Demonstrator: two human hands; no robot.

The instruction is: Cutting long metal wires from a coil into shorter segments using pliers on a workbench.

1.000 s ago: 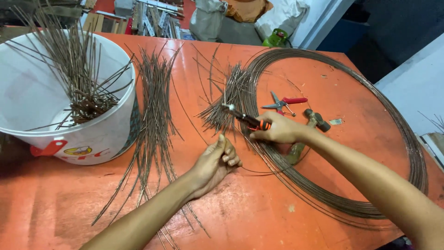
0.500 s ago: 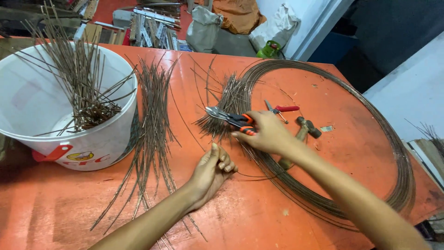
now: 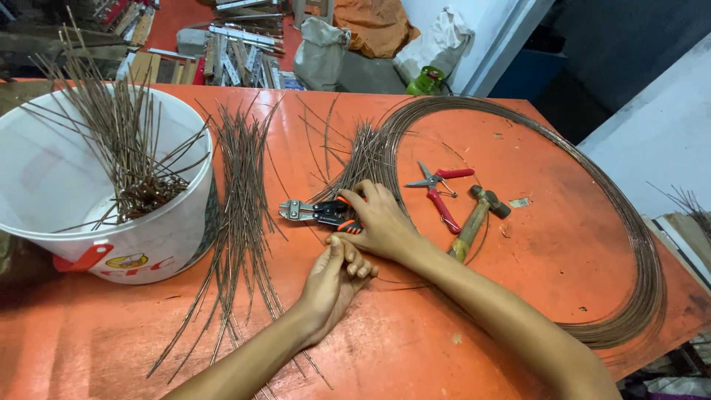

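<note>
The right hand [image 3: 378, 222] is wrapped around the orange handles of the cutters [image 3: 320, 213], gripping them tight, with the metal head sticking out to the left, low over the table [image 3: 474, 326]. Just below it sits the left hand [image 3: 337, 278], fingers curled in and pinched together at the tips, right up against the right hand and the cutter handles; whether it pinches a wire there cannot be told. Both hands work near the middle of the orange table, at the foot of a fanned bunch of cut wires [image 3: 363, 159]. Left of the cutters lies a long spread of straight wires [image 3: 238, 200], running from far edge toward near edge. Beside that stands the white bucket [image 3: 44, 200], with more wire pieces poking out of it. To the right of the hands lie red-handled snips [image 3: 441, 185] and a hammer [image 3: 478, 215], close together, inside the big wire coil [image 3: 629, 222] that loops across the right half of the table.
</note>
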